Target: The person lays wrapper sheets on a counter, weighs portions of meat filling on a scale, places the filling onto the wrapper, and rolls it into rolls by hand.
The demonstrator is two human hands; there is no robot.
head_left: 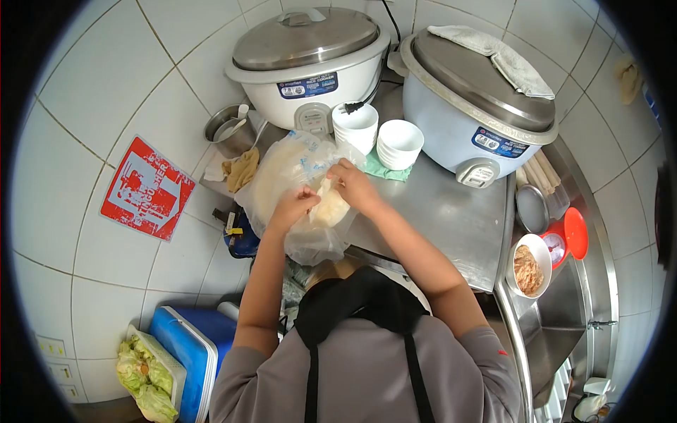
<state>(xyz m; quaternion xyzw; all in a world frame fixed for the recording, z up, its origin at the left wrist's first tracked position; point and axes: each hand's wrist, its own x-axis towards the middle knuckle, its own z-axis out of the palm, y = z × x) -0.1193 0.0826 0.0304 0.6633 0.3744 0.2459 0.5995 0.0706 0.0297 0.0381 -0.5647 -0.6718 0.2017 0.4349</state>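
Fingers of the left hand and right hand are drawn narrow, pinching a pale, soft-looking piece over the front right part of the clear plastic bag. Folds at the bag's front reach the near edge of the steel worktop and seem to droop past it. Behind the bag, the white rice cooker leaves little room; the stacked bowls crowd its right rear and the metal pot its left rear. Open worktop runs right from the bag, below the bluish rice cooker, to the side edge.
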